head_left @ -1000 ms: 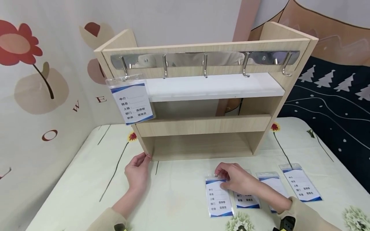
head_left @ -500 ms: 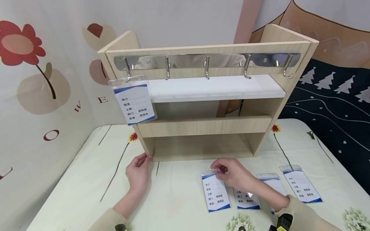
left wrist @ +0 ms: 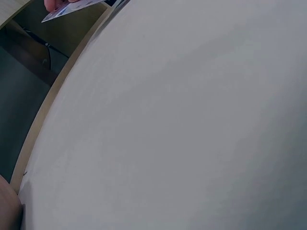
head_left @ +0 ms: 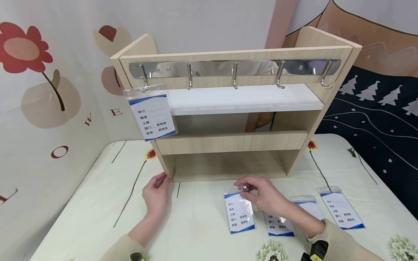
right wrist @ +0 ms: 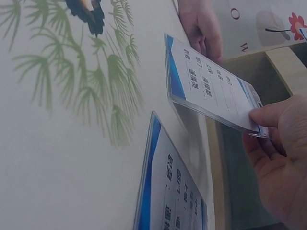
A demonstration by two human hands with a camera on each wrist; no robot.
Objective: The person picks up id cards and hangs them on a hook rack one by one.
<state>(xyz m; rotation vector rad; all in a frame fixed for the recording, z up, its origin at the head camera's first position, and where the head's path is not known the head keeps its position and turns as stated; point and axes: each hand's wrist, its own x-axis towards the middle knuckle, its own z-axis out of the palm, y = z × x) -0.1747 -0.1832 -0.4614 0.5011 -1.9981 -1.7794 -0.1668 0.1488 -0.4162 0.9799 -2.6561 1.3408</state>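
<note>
My right hand [head_left: 262, 194] pinches the top end of a clear-sleeved name badge [head_left: 239, 214], thumb on its face. In the right wrist view this badge [right wrist: 211, 84] is tilted, its far end raised over the cloth with a shadow below. My left hand [head_left: 157, 195] grips the lower left front corner of a small wooden shelf rack [head_left: 228, 142] with thumb and fingers. Another name badge [head_left: 153, 117] hangs from the leftmost hook [head_left: 143, 77] of the rack's metal hook strip [head_left: 212, 69].
Right of the held badge lie more badges on the cloth: one partly under my right forearm [head_left: 280, 226], a second [head_left: 308, 205] partly behind it, and a third [head_left: 341, 210] farther right. Several other hooks [head_left: 235, 75] on the strip hold nothing. A printed curtain [head_left: 209, 25] hangs behind.
My right hand has lifted the badge's top end and shifted it up and left, toward the rack's front. My left hand has stayed at the rack's corner.
</note>
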